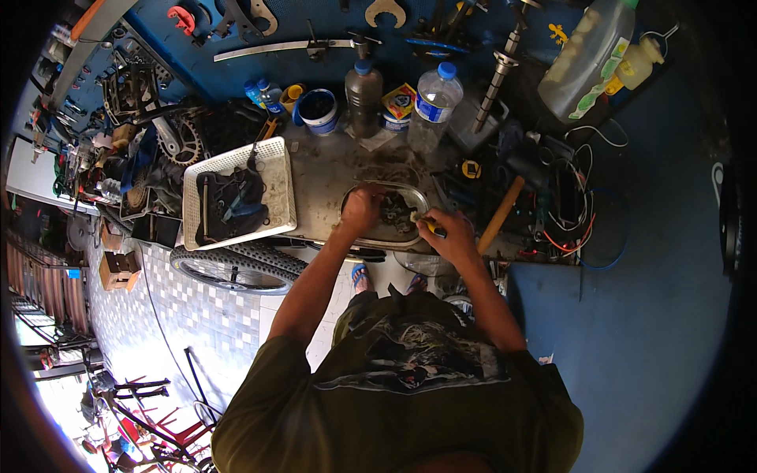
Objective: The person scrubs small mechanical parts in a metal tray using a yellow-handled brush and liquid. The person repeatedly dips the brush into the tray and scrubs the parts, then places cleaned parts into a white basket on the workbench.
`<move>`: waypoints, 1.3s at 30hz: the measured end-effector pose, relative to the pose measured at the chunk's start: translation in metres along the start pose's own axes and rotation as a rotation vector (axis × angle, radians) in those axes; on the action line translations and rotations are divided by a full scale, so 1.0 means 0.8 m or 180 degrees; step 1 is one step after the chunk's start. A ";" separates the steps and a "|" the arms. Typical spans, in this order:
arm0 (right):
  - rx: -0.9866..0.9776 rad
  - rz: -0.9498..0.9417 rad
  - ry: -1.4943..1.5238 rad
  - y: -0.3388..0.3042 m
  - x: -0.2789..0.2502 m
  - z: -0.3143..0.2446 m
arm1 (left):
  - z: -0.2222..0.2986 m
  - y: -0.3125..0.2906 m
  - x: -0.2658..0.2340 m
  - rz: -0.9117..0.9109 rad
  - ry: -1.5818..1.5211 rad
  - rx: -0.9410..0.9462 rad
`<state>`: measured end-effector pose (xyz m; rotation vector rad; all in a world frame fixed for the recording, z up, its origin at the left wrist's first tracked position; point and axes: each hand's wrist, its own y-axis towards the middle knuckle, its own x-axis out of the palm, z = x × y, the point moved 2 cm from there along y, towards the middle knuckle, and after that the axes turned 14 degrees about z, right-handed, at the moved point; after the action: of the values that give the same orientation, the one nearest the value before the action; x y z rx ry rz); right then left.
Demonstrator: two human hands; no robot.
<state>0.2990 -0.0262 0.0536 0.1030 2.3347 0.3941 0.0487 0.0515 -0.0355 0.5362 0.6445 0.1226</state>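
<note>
- R hand point(449, 234) is clamping on a small yellow-and-dark tool point(438, 229), fingers together; tool type can't tell, mostly hidden.
- L hand point(361, 205) is curling its fingers over L side of the metal pan; can't tell if anything's pinched there.
- Metal pan point(406, 186) is sitting near front edge of the workbench point(319, 189), btwn both hands, R hand being at its R rim.
- Small dark parts point(397, 211) are lying inside pan; too small to ID.
- White basket point(289, 185) is standing L of pan, w/ dark items point(236, 201) lying in it.
- Crank w/ chainring point(178, 142) is resting farther L of pan, past basket.
- Blue-and-white tub point(318, 114) is standing beyond pan, to L.
- Dark bottle point(363, 98) & clear bottle point(435, 106), both w/ blue caps, are standing beyond pan, clear one farther R.
- Round yellow-and-black item point(471, 169) is lying R of pan, slightly beyond.
- Wooden handle point(501, 213) is lying R of pan, slanting, near R hand.
- Loose cables point(579, 209) are coiling well R of pan.
- Bike wheel point(229, 272) is lying lower than pan, nearer side, to L.
</note>
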 end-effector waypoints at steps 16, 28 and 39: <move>0.1084 -0.0060 0.1065 0.038 0.050 -0.022 | 0.066 -0.007 -0.048 -0.0188 -0.1057 -0.1712; 0.0835 -0.0116 0.1668 0.030 0.035 -0.052 | 0.056 -0.016 -0.045 -0.0106 -0.1483 -0.2098; 0.0931 -0.0107 0.0546 0.030 0.018 -0.029 | 0.042 -0.032 -0.040 0.0153 -0.2083 -0.3126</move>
<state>0.2716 -0.0068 0.0671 0.1762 2.5474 0.0431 0.0421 0.0060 -0.0088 -0.3643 -0.1109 0.2716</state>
